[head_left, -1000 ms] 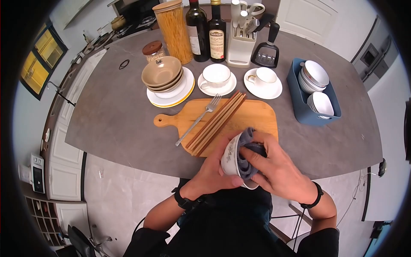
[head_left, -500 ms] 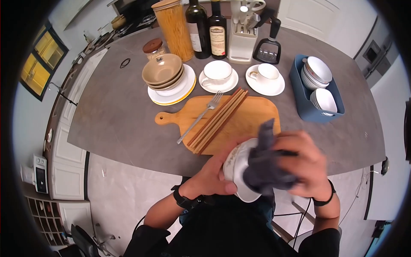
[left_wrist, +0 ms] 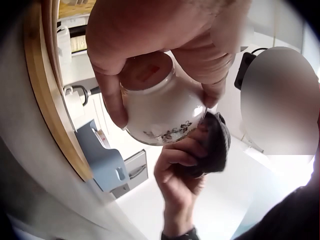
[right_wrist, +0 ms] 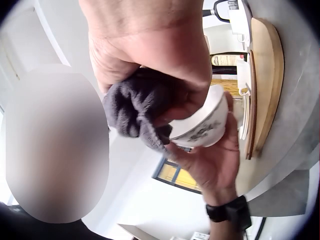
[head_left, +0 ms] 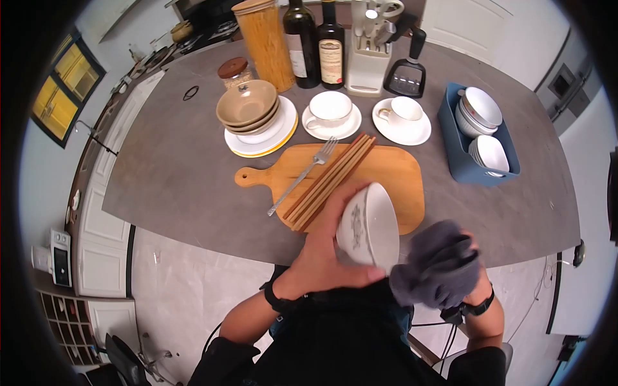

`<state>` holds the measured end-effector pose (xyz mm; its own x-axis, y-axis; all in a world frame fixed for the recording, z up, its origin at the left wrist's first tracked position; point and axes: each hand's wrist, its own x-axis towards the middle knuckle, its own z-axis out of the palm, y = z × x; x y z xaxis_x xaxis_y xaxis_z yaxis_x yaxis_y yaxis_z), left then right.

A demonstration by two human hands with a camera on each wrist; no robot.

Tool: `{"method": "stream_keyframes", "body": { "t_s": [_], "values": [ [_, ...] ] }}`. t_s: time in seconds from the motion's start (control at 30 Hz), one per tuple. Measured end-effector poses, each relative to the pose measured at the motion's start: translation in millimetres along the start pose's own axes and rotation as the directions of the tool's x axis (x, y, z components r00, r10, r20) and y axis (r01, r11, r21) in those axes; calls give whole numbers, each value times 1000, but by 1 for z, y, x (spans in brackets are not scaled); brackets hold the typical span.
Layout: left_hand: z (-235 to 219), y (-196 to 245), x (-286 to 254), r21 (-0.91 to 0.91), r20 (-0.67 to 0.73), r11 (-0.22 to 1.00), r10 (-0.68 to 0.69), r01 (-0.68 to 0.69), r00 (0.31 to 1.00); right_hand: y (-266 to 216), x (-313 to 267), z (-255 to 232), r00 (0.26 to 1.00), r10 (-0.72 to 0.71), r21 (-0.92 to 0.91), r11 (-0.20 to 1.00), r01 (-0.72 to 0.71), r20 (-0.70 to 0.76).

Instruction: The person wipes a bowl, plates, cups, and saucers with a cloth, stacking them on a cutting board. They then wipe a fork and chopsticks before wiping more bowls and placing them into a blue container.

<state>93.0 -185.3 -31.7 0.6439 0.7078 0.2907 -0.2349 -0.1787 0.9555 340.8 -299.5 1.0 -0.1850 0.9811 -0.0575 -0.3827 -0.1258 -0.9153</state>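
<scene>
A white bowl with a grey floral pattern [head_left: 381, 233] is tilted on its side, its mouth facing right. The left hand [head_left: 322, 254] grips it from the left, thumb near the lower rim and fingers behind. In the left wrist view, the bowl's base and patterned side [left_wrist: 170, 112] show between thumb and fingers. Bunched in the right hand [head_left: 475, 283] is a dark grey cloth [head_left: 438, 265], to the right of the bowl. The right wrist view shows fingers curled round the cloth [right_wrist: 132, 107], close by the bowl's rim; whether they touch is unclear.
Under and beyond the bowl lies a wooden board [head_left: 405, 174] with chopsticks [head_left: 331, 183] and a fork [head_left: 302, 177]. Stacked brown bowls [head_left: 248, 106], two cups on saucers [head_left: 330, 109], bottles [head_left: 331, 55] and a blue bin of bowls [head_left: 473, 164] stand behind and to the right.
The cloth has come out of the bowl and moved right and down with the right hand. The left hand still holds the bowl, whose inside is now uncovered.
</scene>
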Motion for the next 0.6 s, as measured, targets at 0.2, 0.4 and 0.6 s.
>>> {"method": "stream_keyframes", "body": {
  "t_s": [0.2, 0.4, 0.6],
  "values": [
    [16, 3, 7, -34, -122, 996, -82, 78, 989, 18, 9, 45, 961, -275, -677, 714, 179, -36],
    [6, 9, 3, 92, -41, 990, -105, 108, 994, 35, -4, 6, 935, -235, -203, 962, 184, -264],
    [14, 4, -10, -579, 125, 764, -260, 283, 957, 23, -5, -12, 931, -50, 272, 950, 156, -361]
  ]
}}
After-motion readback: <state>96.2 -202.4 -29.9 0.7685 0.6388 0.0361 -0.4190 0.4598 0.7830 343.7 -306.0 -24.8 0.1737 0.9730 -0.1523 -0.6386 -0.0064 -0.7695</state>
